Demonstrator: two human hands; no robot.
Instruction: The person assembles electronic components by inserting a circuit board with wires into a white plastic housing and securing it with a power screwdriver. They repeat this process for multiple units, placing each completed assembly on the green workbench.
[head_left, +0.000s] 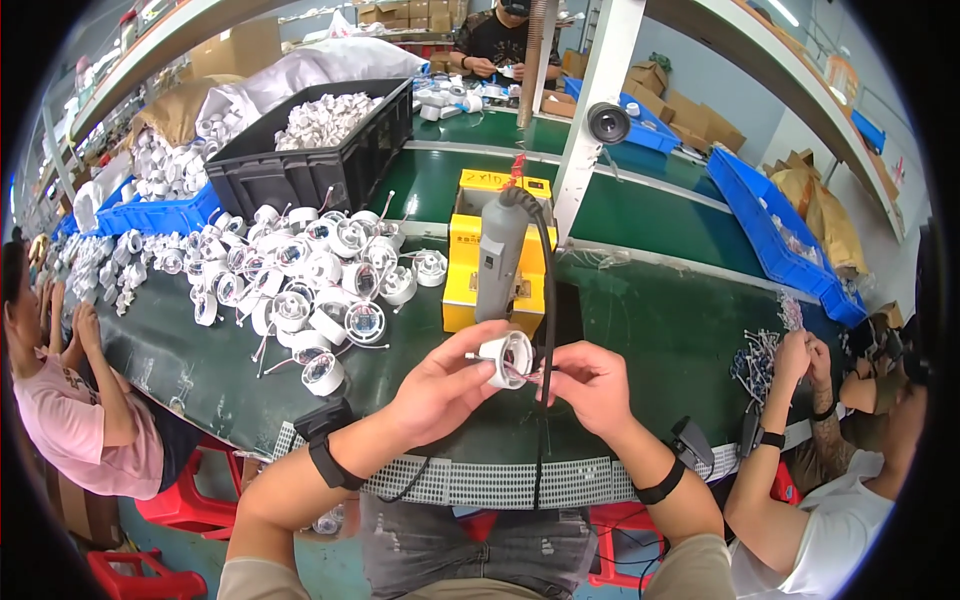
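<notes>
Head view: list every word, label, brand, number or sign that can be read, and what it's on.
Yellow fixture, top edge: large dark characters, not copied here.
Yellow fixture, front: small dark characters, too blurred to read surely.
White ring-shaped part in the left hand: no readable text.

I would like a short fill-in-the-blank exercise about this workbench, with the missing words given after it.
1. The left hand holds a round housing whose colour is ____.
2. The black bin stands to the ____ of the gray tool.
3. Behind the gray tool is a stand coloured ____.
Missing words: white; left; yellow.
</notes>
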